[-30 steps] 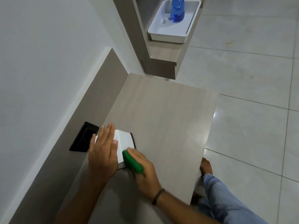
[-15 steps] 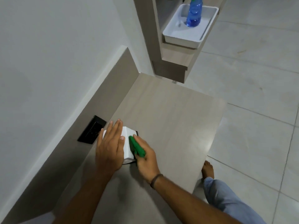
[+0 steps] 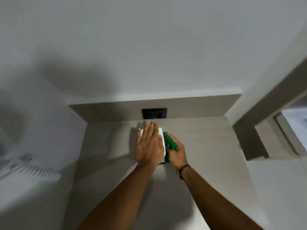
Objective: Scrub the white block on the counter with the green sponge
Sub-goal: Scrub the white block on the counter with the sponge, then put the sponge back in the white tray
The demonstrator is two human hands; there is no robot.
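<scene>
The white block (image 3: 161, 138) sits on the pale wooden counter (image 3: 202, 146), close to the back panel. My left hand (image 3: 149, 144) lies flat on top of it, fingers straight and together, covering most of its upper face. The green sponge (image 3: 170, 142) is pressed against the block's right side. My right hand (image 3: 177, 152) is closed around the sponge, with a dark band on its wrist.
A black wall socket (image 3: 154, 113) sits in the back panel just behind the block. White wall rises above it. A wooden shelf post (image 3: 252, 130) borders the counter on the right. Something pale and ribbed (image 3: 33, 170) lies blurred at the left.
The camera has swung round to face the wall head-on. The sponge has slid along the block's right side. My left hand stays flat on the block.
</scene>
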